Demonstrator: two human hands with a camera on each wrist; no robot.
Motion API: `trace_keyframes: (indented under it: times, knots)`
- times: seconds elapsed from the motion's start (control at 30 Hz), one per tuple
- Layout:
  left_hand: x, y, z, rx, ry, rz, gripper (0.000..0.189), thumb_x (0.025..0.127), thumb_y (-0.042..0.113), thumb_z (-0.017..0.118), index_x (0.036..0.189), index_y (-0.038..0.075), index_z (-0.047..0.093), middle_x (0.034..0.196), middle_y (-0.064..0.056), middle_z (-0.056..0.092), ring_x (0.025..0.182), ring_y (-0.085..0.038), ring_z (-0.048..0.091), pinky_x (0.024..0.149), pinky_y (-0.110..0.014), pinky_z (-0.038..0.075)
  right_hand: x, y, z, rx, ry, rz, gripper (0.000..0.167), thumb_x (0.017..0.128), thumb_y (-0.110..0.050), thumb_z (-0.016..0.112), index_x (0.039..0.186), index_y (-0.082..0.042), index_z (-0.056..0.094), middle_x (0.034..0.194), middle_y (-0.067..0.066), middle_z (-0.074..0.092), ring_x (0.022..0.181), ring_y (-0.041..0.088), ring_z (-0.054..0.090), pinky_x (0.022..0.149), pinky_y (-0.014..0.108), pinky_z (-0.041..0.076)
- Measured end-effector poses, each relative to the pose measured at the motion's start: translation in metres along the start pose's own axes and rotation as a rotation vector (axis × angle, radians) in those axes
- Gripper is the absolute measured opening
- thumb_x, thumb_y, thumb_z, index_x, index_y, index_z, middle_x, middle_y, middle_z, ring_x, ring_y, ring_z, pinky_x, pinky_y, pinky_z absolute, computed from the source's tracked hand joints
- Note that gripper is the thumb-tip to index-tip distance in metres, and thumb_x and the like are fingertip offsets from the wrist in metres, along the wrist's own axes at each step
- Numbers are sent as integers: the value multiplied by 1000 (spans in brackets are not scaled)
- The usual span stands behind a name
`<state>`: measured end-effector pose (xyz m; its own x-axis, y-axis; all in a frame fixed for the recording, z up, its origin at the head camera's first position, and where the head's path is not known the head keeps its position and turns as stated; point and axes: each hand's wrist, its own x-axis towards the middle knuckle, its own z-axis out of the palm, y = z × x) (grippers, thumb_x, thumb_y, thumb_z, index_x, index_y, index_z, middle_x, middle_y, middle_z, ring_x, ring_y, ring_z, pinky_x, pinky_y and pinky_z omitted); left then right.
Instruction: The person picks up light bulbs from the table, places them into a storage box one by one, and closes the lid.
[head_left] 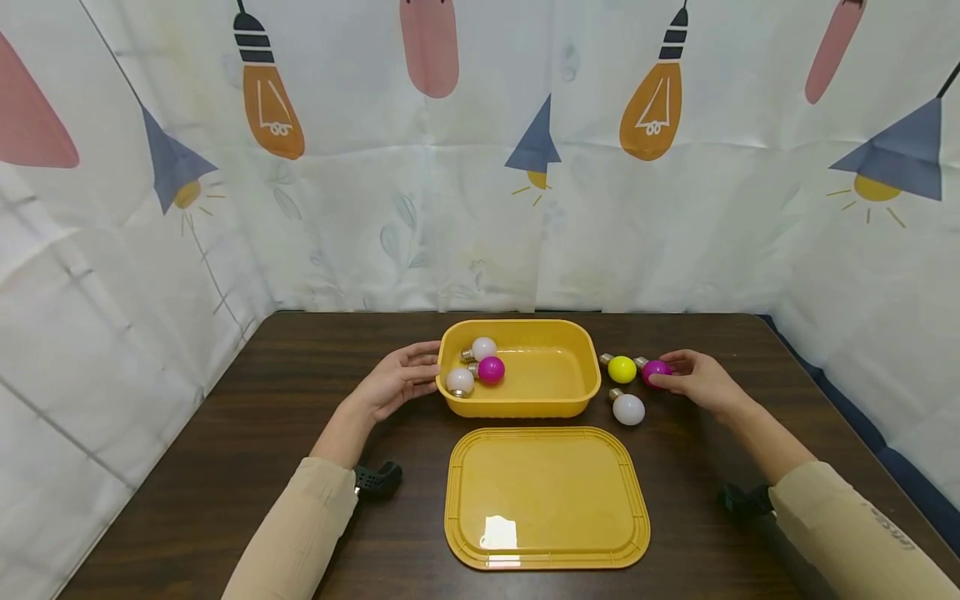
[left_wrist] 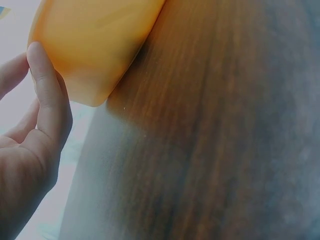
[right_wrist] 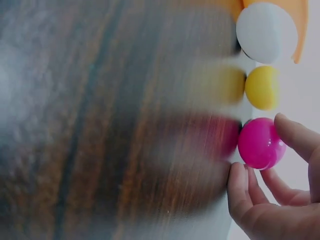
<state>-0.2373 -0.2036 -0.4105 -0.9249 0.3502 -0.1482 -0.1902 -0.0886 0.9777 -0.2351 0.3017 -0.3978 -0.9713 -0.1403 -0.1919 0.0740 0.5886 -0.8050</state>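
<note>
Right of center in the head view, a hot-pink bulb (head_left: 655,372) lies on its side, pinched between the thumb and fingers of the right hand (head_left: 699,380). Its metal base points left at a yellow bulb (head_left: 622,369); can't tell if those two actually touch. Just below that pair sits a loose white bulb (head_left: 628,410), base tipped toward the upper left.

Middle of the frame is a yellow plastic tub (head_left: 551,377) with three bulbs bunched at its left end: an upper white one (head_left: 484,348), a second pink one (head_left: 491,370) and a lower white one (head_left: 460,382). Left hand (head_left: 396,382) has its fingers loosely spread, tips touching the tub's left end. Below the tub, a flat yellow lid (head_left: 547,492) catches some bright glare (head_left: 498,533) near its lower edge.

Only writing I can spot is some dark lettering (head_left: 892,527) on the right beige sleeve (head_left: 840,517), lower right, way too small to read. Both wrists have black straps, by the way.

All this is on a dark wood-grain table (head_left: 187,517). Behind it, whitish fabric (head_left: 337,233) wraps the back and sides, printed with orange light bulbs (head_left: 273,112), blue lampshades (head_left: 536,142) and pink shapes (head_left: 430,46) across the top.
</note>
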Motion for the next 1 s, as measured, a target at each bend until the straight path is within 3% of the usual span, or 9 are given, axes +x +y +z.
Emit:
trace_keyframes:
  times: [0.67, 1.0]
  knots:
    - [0, 0, -1, -2, 4, -1, 56, 105, 3, 58, 157, 3, 36, 140, -24, 53, 99, -17, 69, 88, -30, 58, 2, 9, -3, 84, -11, -26, 72, 99, -28, 72, 146, 13, 38, 143, 38, 41, 125, 46, 51, 95, 36, 56]
    - [0, 0, -1, -11, 2, -1, 56, 104, 3, 59, 156, 4, 37, 140, -24, 53, 100, -18, 69, 88, -30, 58, 1, 9, -6, 119, -2, -39, 69, 101, -26, 70, 147, 14, 38, 143, 36, 43, 119, 35, 59, 97, 37, 55]
